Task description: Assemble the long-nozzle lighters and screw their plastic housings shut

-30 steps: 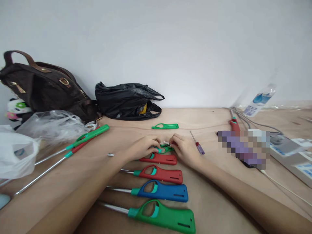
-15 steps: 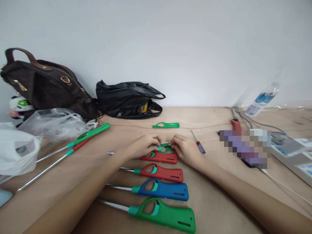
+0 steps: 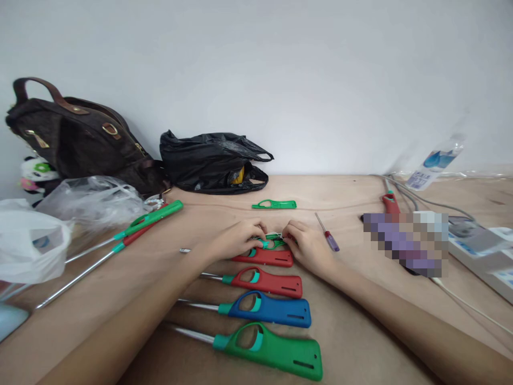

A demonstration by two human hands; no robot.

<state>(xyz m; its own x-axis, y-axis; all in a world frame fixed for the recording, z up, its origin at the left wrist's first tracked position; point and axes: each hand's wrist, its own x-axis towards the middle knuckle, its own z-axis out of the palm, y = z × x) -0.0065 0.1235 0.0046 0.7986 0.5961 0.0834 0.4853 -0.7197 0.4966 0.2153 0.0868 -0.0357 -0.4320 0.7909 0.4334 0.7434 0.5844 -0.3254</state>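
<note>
An opened green gas lighter [image 3: 274, 241], its inner parts and a white wire showing, lies between my hands. My left hand [image 3: 242, 238] is closed on its front end, fingertips by the turquoise trigger. My right hand [image 3: 304, 245] pinches at its handle end, where the fingers hide most of what they touch. Beyond them lies the loose green half-shell [image 3: 276, 204]. Closer to me, a red lighter [image 3: 272, 258], a second red lighter [image 3: 276, 282], a blue lighter [image 3: 276, 311] and a green lighter [image 3: 280, 350] form a row. A purple-handled screwdriver [image 3: 331, 240] rests right of my right hand.
At the back left stand a dark backpack [image 3: 88, 139] and a black plastic bag [image 3: 208, 160]. Clear and white plastic bags [image 3: 36, 240] and two more lighters [image 3: 152, 222] lie left. To the right are a tilted bottle [image 3: 436, 163], a red lighter [image 3: 390, 203], cables and a power strip [image 3: 481, 262].
The whole view has shifted slightly. Both hands stay at the opened lighter, with only small movements of the fingers.
</note>
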